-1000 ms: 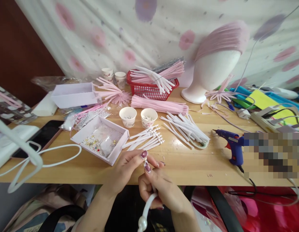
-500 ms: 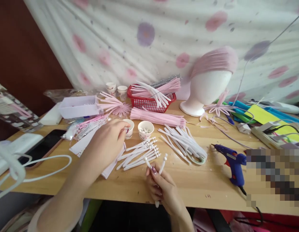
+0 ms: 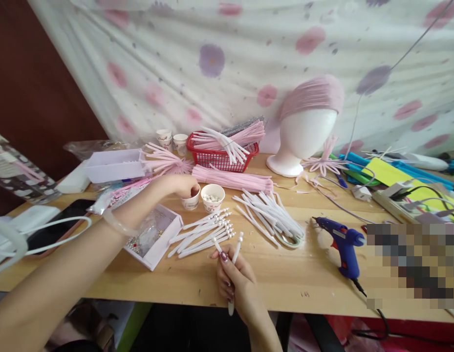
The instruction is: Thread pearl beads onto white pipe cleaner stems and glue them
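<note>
White stem ends [image 3: 237,251] (bead-tipped), apart

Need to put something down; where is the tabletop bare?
Bare wood lies between the right hand, plain white stems and glue gun; a smaller patch, between the bead box and that hand. Crowded: around the red basket and power strip.

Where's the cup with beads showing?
In the head view, the cup of beads stands near the middle, just right of the cup the left hand reaches into.
</note>
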{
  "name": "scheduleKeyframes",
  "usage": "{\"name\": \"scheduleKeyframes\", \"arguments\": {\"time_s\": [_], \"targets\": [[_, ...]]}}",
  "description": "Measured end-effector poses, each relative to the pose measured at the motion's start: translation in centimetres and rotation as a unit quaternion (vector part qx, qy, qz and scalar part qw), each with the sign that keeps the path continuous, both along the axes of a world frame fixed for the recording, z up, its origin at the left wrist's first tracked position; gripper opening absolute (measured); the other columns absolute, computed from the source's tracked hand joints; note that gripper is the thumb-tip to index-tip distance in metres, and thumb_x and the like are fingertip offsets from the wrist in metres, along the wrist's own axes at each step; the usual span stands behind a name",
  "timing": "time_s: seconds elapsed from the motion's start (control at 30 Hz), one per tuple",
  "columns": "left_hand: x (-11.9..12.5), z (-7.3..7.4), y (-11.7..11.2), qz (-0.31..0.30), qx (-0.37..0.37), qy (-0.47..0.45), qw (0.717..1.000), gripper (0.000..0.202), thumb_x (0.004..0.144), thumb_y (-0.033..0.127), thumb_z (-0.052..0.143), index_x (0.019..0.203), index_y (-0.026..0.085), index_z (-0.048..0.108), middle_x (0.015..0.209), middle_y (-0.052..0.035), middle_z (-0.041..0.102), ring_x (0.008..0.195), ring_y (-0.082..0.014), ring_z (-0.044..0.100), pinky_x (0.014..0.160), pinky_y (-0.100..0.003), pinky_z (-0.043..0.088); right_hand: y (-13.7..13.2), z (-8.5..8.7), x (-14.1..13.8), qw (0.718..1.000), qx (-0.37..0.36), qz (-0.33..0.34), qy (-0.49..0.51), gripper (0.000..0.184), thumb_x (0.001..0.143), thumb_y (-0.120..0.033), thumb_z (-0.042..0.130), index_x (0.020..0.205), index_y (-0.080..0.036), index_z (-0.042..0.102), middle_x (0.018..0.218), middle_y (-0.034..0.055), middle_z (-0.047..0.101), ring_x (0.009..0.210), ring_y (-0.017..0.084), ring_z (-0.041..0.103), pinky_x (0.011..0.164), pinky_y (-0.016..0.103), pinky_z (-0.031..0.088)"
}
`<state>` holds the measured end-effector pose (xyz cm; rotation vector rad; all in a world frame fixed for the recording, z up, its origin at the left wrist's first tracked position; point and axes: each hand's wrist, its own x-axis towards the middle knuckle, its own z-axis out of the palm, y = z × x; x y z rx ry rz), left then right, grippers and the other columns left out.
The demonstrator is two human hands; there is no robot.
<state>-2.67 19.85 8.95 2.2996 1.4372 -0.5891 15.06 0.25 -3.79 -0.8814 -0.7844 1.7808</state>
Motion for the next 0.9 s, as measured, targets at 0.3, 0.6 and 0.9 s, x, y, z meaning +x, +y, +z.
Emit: {"name": "scheduleKeyframes", "arguments": {"time_s": [0.3,0.6,0.9], "targets": [[-0.3,-2.1,0.6,-0.004,0.061,-0.018,0.998,0.036,0.096,0.036,0.071,0.127,0.018,0.068,0.135,-0.0095,0.067,0.109,-0.0279,0.069,0.087,-0.044,0.061,-0.1,0.0,-0.1,0.999,-0.011,-0.033,-0.018,0.057,0.073,-0.071,0.083,0.087,-0.019,0.064,0.055,-0.0111,0.041,0.042,0.004,0.026,0.040,0.019,0.018],[-1.2,-0.1,-0.6,0.012,0.137,-0.147,0.980,0.008,0.090,0.019,0.074,0.094,0.014,0.078,0.100,-0.0058,0.080,0.091,-0.0232,0.074,0.086,-0.038,0.058,0.0,0.7,0.0,0.998,-0.028,-0.053,-0.018,0.057,0.069,-0.066,0.087,0.088,-0.019,0.063,0.054,-0.0127,0.036,0.046,0.004,0.015,0.041,0.018,0.011],[0.1,-0.9,-14.0,0.340,0.013,-0.743,0.577,0.028,0.067,0.036,0.094,0.079,0.017,0.078,0.070,-0.0031,0.081,0.056,-0.0136,0.073,0.053,-0.019,0.058,-0.1,0.0,-0.1,0.997,0.008,-0.072,-0.018,0.050,0.079,-0.065,0.082,0.089,-0.019,0.065,0.052,-0.0136,0.032,0.043,0.005,0.014,0.039,0.017,0.013]]}}
